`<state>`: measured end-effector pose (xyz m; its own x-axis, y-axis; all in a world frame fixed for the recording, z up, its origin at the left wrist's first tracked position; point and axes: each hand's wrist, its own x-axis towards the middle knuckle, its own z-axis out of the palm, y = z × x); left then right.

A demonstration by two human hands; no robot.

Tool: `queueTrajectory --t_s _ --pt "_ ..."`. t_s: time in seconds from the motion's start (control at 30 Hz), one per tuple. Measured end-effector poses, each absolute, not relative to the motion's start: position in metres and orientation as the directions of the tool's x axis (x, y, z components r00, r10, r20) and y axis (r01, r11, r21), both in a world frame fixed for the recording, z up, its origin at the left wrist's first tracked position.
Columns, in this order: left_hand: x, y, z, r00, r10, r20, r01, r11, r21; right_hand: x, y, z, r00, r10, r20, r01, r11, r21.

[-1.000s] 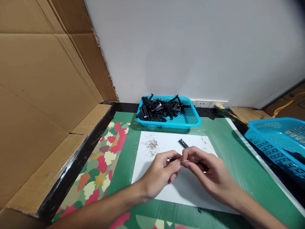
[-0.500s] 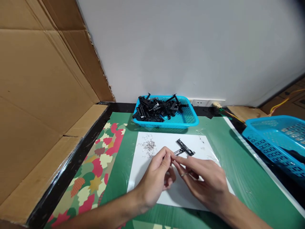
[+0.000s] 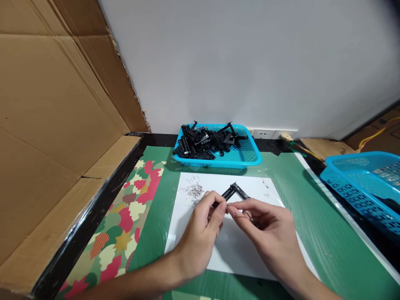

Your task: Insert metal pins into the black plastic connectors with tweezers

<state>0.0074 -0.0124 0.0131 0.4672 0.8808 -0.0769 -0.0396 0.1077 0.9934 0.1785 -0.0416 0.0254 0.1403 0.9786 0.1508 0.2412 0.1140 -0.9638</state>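
A black plastic part shows behind my fingertips over the white sheet, as a slim corner piece with two arms. My left hand is closed with thumb and bent index finger pinching, and one arm of the black part runs down behind its fingers. My right hand also pinches, its thumb and index tips meeting the left thumb tip. Whatever lies between the right fingertips is too small or hidden to make out. The other arm of the part passes behind the right index finger.
Small thin wire pieces lie in a pile on the sheet's left. Beyond the sheet, a blue basket holds many black plastic parts. Another blue basket stands at right. Cardboard walls the left side; a wall socket is at the back.
The black part has turned, from a T-like outline right of the fingers to a corner shape pointing away. My right fingers have shifted slightly at the left thumb tip.
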Motion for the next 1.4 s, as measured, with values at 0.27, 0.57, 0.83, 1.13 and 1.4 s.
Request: queueTrajectory --t_s 0.27,0.57,0.83,1.13,1.4 --pt "0.008 -0.01 0.019 0.463 0.886 -0.008 0.046 -0.015 0.999 0.195 -0.042 0.033 0.024 0.971 0.238 0.442 0.203 -0.874" --pt "0.005 -0.017 0.015 0.435 0.882 -0.182 -0.069 0.234 0.97 0.23 -0.021 0.033 0.12 0.974 0.194 0.531 0.103 -0.841" --pt "0.011 -0.017 0.016 0.547 0.81 -0.21 -0.036 0.273 0.961 0.255 -0.017 0.042 -0.115 0.989 -0.098 0.658 0.001 -0.753" --pt "0.012 -0.015 0.014 0.588 0.758 -0.283 0.068 0.302 0.951 0.259 -0.022 0.043 -0.183 0.961 -0.206 0.691 -0.024 -0.722" --pt "0.013 -0.018 0.014 0.606 0.737 -0.3 0.1 0.304 0.947 0.254 -0.022 0.049 -0.182 0.957 -0.224 0.706 -0.031 -0.707"
